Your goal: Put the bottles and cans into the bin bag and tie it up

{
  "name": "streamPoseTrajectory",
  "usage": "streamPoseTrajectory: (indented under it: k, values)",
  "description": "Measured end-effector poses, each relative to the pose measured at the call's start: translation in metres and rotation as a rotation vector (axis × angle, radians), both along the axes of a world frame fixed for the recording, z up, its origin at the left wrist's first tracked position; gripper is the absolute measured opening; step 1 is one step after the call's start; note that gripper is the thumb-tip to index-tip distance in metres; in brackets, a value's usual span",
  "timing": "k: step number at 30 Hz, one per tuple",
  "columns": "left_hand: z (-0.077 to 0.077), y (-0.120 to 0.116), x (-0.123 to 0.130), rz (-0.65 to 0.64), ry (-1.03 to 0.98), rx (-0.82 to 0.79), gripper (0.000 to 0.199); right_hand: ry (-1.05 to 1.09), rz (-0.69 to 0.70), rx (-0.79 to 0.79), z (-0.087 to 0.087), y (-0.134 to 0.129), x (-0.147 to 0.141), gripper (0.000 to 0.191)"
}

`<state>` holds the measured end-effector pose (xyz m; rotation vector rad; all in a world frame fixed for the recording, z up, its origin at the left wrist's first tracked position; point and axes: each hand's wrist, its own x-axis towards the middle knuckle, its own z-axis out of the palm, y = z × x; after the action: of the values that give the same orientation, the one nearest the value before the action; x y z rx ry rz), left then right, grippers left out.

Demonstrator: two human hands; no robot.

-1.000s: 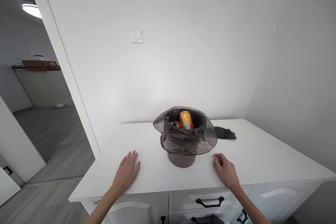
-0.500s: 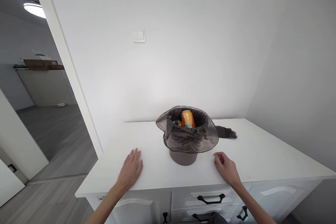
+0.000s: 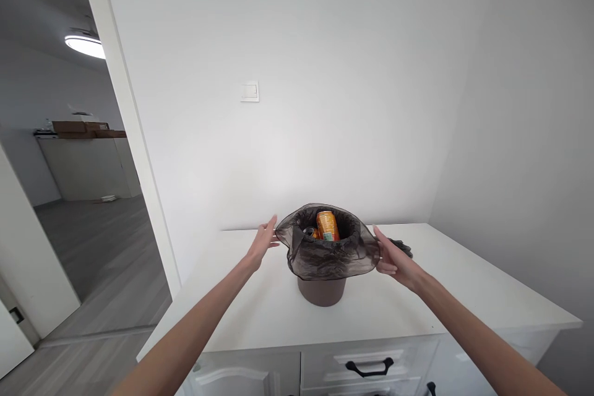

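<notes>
A brown bin (image 3: 322,292) stands upright on the white cabinet top, lined with a thin black garbage bag (image 3: 327,260) whose edge flares out over the rim. Inside it lie an orange drink can (image 3: 327,226) and part of another can (image 3: 310,232). My left hand (image 3: 263,240) is at the bag's left edge, fingers apart. At the opposite edge is my right hand (image 3: 392,258), its thumb and fingers spread around the bag's border. Neither hand has visibly closed on the plastic.
A crumpled black bag or cloth (image 3: 401,248) lies behind my right hand. The white countertop (image 3: 260,328) meets the wall at the back; black-handled drawers (image 3: 370,367) are below its front edge. A doorway opens at left.
Both hands have lifted off the countertop and reached forward to the two sides of the garbage bag. My right hand's curled fingers have spread. The view has tilted up slightly.
</notes>
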<state>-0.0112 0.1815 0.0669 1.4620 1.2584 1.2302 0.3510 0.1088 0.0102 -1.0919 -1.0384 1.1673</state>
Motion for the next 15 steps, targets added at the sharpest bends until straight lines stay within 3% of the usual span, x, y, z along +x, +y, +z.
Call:
streamPoseTrajectory:
  k: [4,10,15]
  values:
    - [0.019,0.014,0.02,-0.034,-0.055,-0.058,0.058,-0.016,0.137,-0.084,0.033,0.005,0.001,0.049]
    - [0.054,0.019,0.035,-0.104,-0.154,0.042,0.045,0.254,0.013,0.021,0.061,0.026,-0.002,0.02]
    - [0.079,0.021,0.057,-0.156,-0.245,0.085,0.04,0.389,-0.002,0.073,0.072,0.045,-0.012,0.015]
